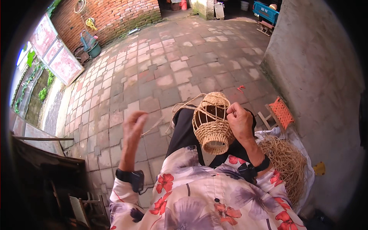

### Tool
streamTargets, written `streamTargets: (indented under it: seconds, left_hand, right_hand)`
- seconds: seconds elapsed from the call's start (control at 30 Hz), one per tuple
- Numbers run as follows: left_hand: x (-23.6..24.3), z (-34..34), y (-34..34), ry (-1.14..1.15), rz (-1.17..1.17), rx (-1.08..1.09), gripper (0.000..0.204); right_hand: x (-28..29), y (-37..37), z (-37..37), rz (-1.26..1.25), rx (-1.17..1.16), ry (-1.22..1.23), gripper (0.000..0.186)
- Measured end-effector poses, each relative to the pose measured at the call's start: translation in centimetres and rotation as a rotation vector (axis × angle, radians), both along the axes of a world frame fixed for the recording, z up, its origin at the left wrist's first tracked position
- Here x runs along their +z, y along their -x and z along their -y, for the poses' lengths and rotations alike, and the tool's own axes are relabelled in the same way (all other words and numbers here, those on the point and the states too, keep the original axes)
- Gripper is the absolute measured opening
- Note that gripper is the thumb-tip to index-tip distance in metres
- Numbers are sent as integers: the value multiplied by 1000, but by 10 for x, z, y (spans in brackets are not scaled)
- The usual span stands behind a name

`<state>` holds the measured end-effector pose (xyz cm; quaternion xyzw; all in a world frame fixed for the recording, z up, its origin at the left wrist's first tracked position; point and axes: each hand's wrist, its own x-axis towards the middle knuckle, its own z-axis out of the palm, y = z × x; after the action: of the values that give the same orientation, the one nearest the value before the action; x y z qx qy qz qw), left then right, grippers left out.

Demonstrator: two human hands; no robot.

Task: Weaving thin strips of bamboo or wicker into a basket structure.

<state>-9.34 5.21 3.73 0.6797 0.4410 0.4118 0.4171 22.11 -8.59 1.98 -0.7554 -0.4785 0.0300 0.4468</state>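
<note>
A tan woven basket [215, 132] lies tilted across my lap. It has a densely woven collar at the near end, open upright ribs around its middle and a woven far end. My right hand [240, 119] is closed on the basket's right side, thumb and fingers pinched at the ribs. To the left, apart from the basket, my left hand [134, 122] is raised with its fingers curled together; what they hold, if anything, is hidden. A loose strand of plant-fibre cord [157, 123] trails from the basket toward this hand, and I cannot tell whether they touch.
A heap of tan cord [281, 163] sits on a white sack [306, 174] at my right. Beyond it stands a stool with an orange woven seat [281, 114], near a grey wall [318, 88]. Dark wooden furniture [46, 165] is at left; paving [153, 80] stretches ahead.
</note>
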Motion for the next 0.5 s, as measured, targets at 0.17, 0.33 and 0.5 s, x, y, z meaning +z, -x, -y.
streamTargets:
  seconds: [0.17, 0.33, 0.5]
  left_hand:
    - [-15, 59, -75, 498, -12, -390, 33]
    - [-28, 57, -110, 582, 89, -344, 35]
    - [-40, 52, -122, 702, 144, -183, 21]
  right_hand:
    - [2, 10, 7, 52, 29, 7, 5]
    - [2, 20, 16, 76, 40, -26, 7]
    - [-1, 21, 19, 87, 68, -54, 8]
